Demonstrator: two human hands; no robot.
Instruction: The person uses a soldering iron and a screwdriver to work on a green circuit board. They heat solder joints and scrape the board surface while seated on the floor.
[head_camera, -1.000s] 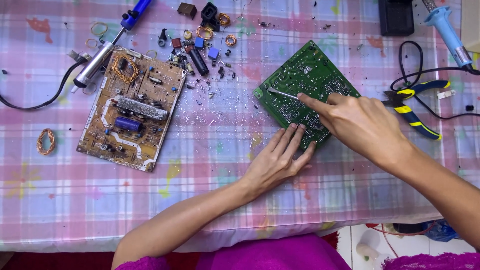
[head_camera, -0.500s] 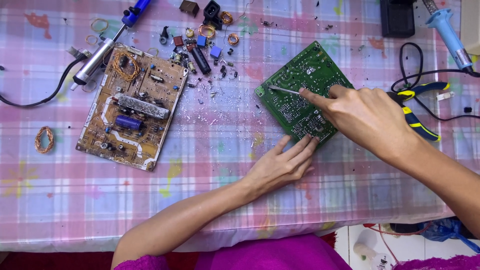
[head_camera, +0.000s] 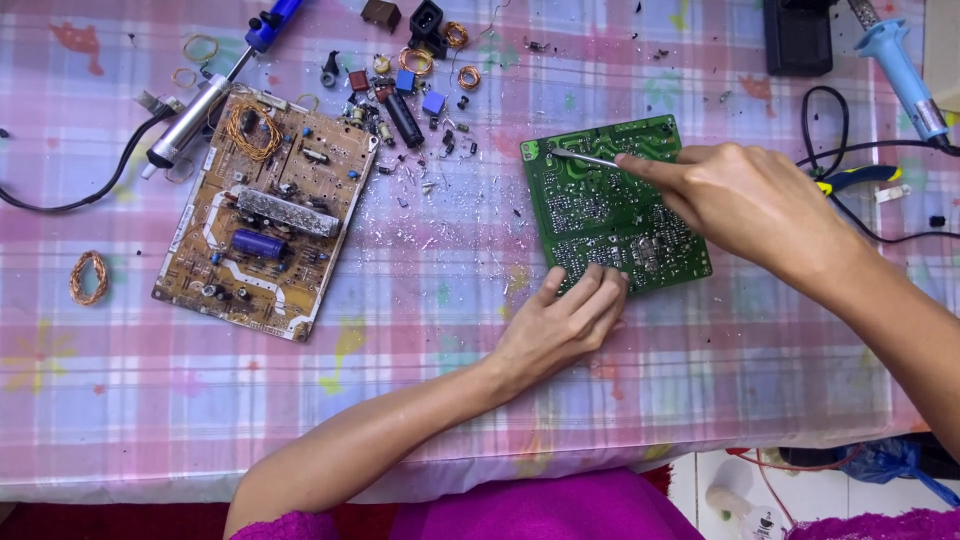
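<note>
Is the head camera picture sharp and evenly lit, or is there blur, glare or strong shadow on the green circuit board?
Head view: light is soft and even, with only faint shadows under the right hand and left hand; the green circuit board is sharp, its traces readable, without glare; the metal tool tip shines slightly; the tablecloth edges bend a little, as from a wide lens.

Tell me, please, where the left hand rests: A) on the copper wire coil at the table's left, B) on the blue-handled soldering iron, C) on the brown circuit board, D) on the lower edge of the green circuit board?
D: the left hand lies with its fingertips on the lower edge of the green circuit board, while the right hand holds a thin metal tool to the board's upper part.
</note>
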